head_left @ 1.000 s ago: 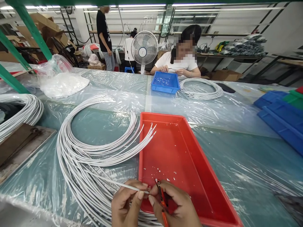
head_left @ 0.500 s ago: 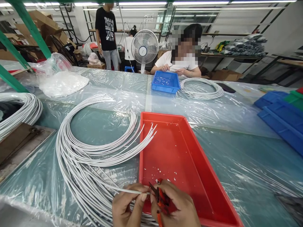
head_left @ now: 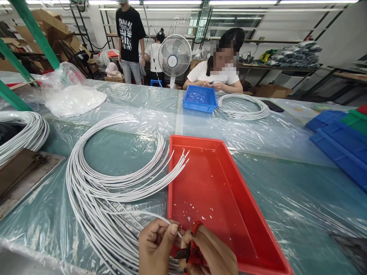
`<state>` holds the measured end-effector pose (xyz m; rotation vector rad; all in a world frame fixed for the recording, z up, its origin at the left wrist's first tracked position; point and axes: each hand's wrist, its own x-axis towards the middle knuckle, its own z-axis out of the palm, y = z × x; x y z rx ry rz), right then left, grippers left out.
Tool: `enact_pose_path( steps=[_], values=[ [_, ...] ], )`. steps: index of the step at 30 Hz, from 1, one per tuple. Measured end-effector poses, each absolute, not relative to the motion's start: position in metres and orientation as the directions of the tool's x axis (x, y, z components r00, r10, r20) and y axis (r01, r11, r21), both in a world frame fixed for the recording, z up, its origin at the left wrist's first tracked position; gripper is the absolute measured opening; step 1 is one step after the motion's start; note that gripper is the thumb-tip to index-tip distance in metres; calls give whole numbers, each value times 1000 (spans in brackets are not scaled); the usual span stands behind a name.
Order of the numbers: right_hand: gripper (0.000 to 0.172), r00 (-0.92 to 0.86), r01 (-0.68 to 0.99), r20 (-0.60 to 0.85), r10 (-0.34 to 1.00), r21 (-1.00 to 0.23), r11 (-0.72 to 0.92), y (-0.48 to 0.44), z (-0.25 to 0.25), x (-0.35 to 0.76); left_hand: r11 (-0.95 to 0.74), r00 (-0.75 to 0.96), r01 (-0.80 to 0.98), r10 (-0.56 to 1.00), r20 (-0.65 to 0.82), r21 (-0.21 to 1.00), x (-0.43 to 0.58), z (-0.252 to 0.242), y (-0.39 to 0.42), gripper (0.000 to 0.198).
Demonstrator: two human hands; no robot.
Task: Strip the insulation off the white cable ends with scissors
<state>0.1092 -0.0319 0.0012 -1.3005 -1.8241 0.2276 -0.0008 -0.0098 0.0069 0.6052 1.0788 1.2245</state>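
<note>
Between thumb and fingers, my left hand (head_left: 157,244) pinches one white cable (head_left: 151,214) close to its end. My right hand (head_left: 213,248) is closed around red-handled pliers (head_left: 186,253), whose dark jaws point left, below the cable's end. The right fingertips sit close beside that end; whether they touch it is unclear. A large looped bundle of white cables (head_left: 86,179) lies on the left, several of its ends resting over the rim of the red tray (head_left: 243,198). Small white scraps (head_left: 189,218) are scattered in the tray under and ahead of my hands.
Across the table a person in white (head_left: 229,72) works over a blue tray (head_left: 200,105), beside a cable coil (head_left: 246,114). A white pile in plastic (head_left: 74,101) and another coil (head_left: 25,133) are left. Blue bins (head_left: 344,149) stand right. A fan (head_left: 174,57) is behind.
The pliers have turned and dropped lower, their jaws now away from the cable and pointing left. The held cable bows upward, its end tilting down. My left hand still grips it.
</note>
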Motion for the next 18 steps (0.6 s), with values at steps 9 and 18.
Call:
enact_pose_path(
  steps=[9, 18],
  values=[
    [12, -141, 523, 434, 890, -730, 439, -25, 17, 116, 310, 29, -405, 945, -326, 860, -3, 15, -3, 22],
    [19, 16, 552, 418, 908, -761, 341, -25, 24, 132, 276, -1, -431, 952, -306, 859, -1, 16, -6, 18]
  ],
)
